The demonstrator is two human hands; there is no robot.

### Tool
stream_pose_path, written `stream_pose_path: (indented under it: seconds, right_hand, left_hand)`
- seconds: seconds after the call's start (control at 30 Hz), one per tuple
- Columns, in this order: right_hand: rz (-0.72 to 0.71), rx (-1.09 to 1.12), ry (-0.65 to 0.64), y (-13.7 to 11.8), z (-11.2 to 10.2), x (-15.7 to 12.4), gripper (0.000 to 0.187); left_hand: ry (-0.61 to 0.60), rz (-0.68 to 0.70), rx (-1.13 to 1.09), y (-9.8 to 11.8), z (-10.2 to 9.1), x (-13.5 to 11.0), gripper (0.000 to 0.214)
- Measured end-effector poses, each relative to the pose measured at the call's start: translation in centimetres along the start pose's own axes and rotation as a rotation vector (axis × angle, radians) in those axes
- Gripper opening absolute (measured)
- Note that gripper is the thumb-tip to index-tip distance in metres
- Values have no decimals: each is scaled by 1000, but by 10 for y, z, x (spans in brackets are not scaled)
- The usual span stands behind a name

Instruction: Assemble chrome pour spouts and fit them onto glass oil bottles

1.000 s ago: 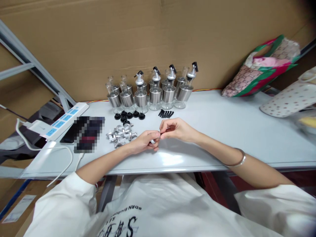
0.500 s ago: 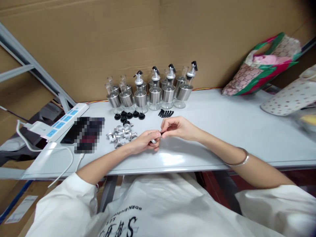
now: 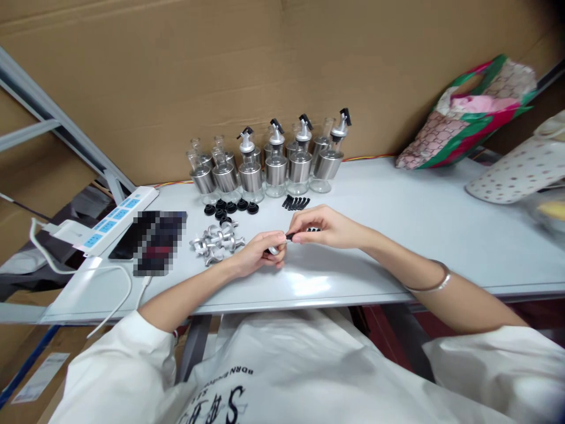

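Observation:
My left hand (image 3: 258, 252) is closed around a silver pourer spout (image 3: 273, 250), most of it hidden by the fingers. With thumb and forefinger, my right hand (image 3: 324, 227) pinches a small black flap (image 3: 289, 237) against the tip of that spout. Left of my hands lies a pile of silver pourer spouts (image 3: 216, 240). Behind the pile are several round black stoppers (image 3: 231, 207). A row of thin black flaps (image 3: 295, 203) sits just beyond my right hand, and more black pieces (image 3: 313, 229) show beneath it.
Glass bottles with steel sleeves (image 3: 276, 168) stand at the back, some capped with pourers. A power strip (image 3: 117, 218), phone (image 3: 123, 238) and white cable (image 3: 128, 282) occupy the left. A patterned bag (image 3: 445, 126) and a spotted white container (image 3: 516, 168) are at the right.
My right hand has shifted slightly right and opened its curl a little, exposing small black pieces under it. My left hand stays nearly in place with the pourer spout.

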State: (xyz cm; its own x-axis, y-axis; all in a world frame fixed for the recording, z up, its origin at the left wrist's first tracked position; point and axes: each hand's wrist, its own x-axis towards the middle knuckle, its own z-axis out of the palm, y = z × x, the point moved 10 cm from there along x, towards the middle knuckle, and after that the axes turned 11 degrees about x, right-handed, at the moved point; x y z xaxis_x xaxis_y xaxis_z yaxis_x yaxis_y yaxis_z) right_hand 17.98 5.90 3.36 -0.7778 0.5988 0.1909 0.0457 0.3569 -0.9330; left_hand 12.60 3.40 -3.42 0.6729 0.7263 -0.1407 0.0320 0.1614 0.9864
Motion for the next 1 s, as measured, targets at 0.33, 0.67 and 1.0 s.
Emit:
stream_pose_path:
  seconds: [0.33, 0.67, 1.0]
  right_hand:
    - [-140, -44, 138, -6, -6, 0, 23]
    - [-81, 32, 150, 4, -7, 1, 21]
    - [-112, 8, 189, 1, -5, 1, 22]
  left_hand:
    - [-72, -72, -166, -7, 6, 1, 46]
    - [-30, -100, -249, -12, 1, 3, 48]
    - [-9, -105, -290, -13, -2, 5, 53]
